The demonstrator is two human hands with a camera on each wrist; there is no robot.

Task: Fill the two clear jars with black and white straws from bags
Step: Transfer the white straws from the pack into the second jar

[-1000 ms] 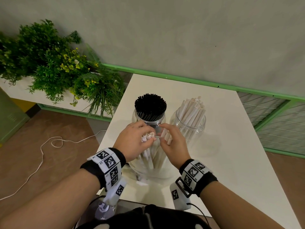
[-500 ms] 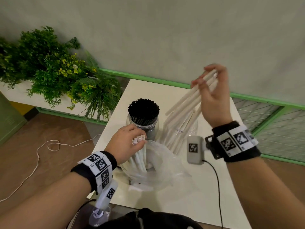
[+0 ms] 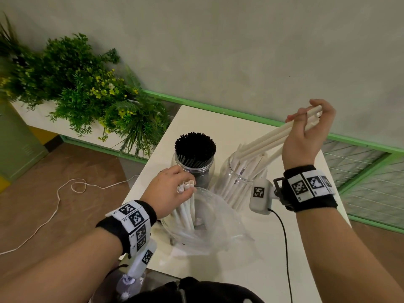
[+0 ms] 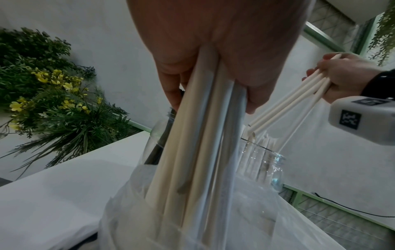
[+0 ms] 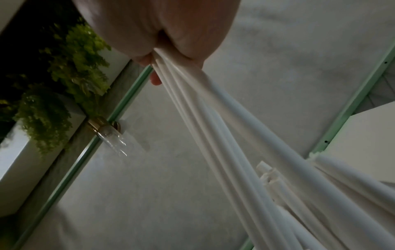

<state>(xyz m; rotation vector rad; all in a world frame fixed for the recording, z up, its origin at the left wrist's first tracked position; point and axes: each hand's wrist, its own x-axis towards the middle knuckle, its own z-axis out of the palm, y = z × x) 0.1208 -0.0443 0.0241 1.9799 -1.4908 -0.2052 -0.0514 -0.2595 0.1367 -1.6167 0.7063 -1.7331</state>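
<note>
White paper straws fill most of what we see. Our right hand (image 3: 306, 136) is raised above the right clear jar (image 3: 238, 184); its fingers (image 3: 294, 118) are curled around the upper ends of a small bunch of white straws (image 3: 269, 138). This bunch slants down to the left, and its lower ends are at the mouth of that jar, among the white straws which already stand inside. In the right wrist view we see the same bunch (image 5: 213, 128) spreading away from the palm.

Our left hand (image 3: 168, 191) is lower and nearer to us. Its fingers (image 3: 185, 194) hold the tops of another bunch of white straws (image 3: 187, 206), which stands almost upright in the clear plastic bag (image 3: 218, 224). The bag rests on the white worktop (image 3: 262, 259), just in front of both jars. In the left wrist view these straws (image 4: 192, 152) go down from the palm into the bag (image 4: 256, 211).

The left clear jar (image 3: 209, 171) stands just beside the right one and is packed with black straws (image 3: 195, 147), whose tips rise above its rim. Green plants (image 3: 87, 95) with yellow flowers are to the left of the worktop, and a white cable (image 3: 59, 193) lies on the brown floor.
</note>
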